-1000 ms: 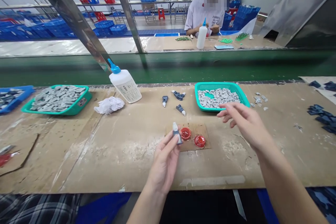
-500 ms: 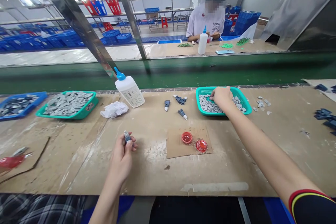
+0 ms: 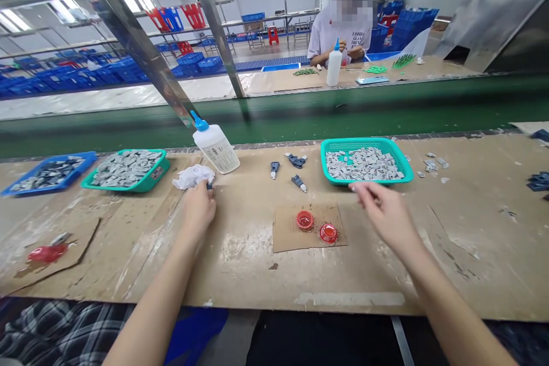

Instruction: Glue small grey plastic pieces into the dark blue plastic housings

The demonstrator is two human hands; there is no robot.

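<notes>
My left hand (image 3: 198, 207) is closed on a small dark grey-blue part (image 3: 210, 186), pressed against a crumpled white tissue (image 3: 193, 175). My right hand (image 3: 383, 211) hovers just in front of a teal basket (image 3: 408, 167) of small grey pieces. Its fingertips are pinched together, and what they hold is too small to make out. Between my hands, two red caps (image 3: 305, 220) (image 3: 328, 233) sit on a cardboard scrap (image 3: 283, 236).
A tilted white glue bottle (image 3: 217, 148) with a blue nozzle stands behind the tissue. Three dark loose parts (image 3: 295, 160) lie mid-table. Another teal basket (image 3: 128, 170) and a blue tray (image 3: 51, 173) sit left. A person works across the green conveyor (image 3: 274, 111).
My left hand has carried the small part from the table's front up to the tissue. My right hand has drawn back out of the teal basket toward me.
</notes>
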